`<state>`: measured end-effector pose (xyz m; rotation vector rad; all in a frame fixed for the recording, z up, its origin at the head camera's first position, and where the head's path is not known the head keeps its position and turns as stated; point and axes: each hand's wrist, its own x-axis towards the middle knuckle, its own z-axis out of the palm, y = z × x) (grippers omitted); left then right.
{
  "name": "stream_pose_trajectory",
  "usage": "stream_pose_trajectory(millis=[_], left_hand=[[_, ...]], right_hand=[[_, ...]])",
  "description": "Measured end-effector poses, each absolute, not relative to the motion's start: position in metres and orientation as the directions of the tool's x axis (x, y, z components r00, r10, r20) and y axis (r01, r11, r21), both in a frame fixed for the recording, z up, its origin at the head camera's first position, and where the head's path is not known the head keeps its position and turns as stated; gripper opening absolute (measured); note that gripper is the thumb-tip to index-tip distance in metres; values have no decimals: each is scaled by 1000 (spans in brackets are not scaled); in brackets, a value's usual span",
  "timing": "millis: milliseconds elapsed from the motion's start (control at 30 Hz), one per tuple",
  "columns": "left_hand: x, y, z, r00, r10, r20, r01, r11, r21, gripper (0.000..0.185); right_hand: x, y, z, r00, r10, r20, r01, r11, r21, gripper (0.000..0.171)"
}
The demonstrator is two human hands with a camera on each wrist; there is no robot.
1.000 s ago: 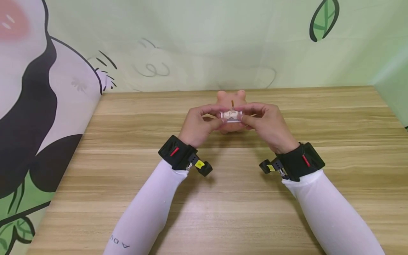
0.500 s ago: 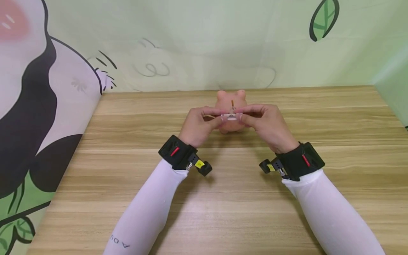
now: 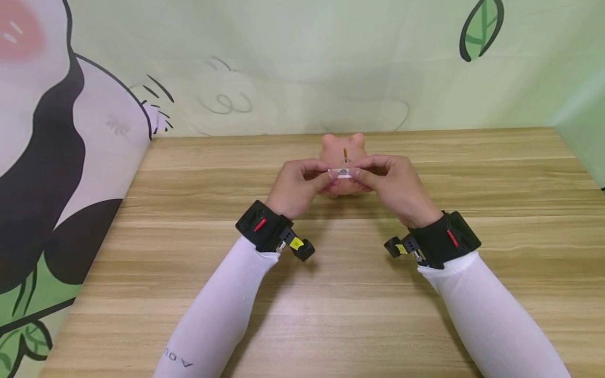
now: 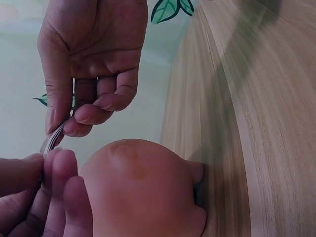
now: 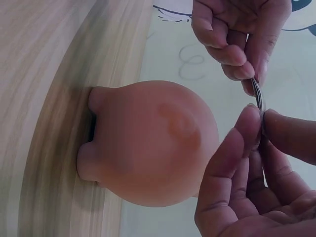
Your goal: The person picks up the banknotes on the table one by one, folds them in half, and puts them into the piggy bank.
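A pink piggy bank (image 3: 343,148) stands on the wooden table (image 3: 331,294), toward the far edge. Just in front of and above it, both hands pinch a small folded banknote (image 3: 341,174) between thumbs and fingertips. My left hand (image 3: 327,177) holds its left end and my right hand (image 3: 358,175) its right end. In the left wrist view the banknote (image 4: 52,140) shows edge-on above the piggy bank (image 4: 143,192). The right wrist view shows the banknote (image 5: 257,96) as a thin strip beside the piggy bank (image 5: 148,143). A small brown mark sits on the pig's top.
A cloth backdrop with cartoon drawings (image 3: 56,131) hangs along the table's far and left sides. Black wrist cameras (image 3: 264,231) sit on both white-sleeved forearms. Bare wood stretches around the piggy bank.
The banknote showed its broad face a second ago; now it appears as a thin strip, folded or turned flatter. Both hands have moved slightly closer together.
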<state>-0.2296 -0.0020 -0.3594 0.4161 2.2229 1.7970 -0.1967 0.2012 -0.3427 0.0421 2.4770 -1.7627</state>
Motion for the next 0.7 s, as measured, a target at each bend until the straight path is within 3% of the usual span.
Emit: stream_pose_trajectory(millis=[400, 700], left_hand=[[-227, 3, -360, -898, 439, -2, 44, 94, 995, 17], [-224, 5, -357, -893, 451, -7, 43, 101, 994, 12]], right_hand=[[-193, 197, -340, -996, -62, -69, 43, 358, -933, 21], [-195, 195, -344, -984, -168, -57, 2, 315, -949, 15]])
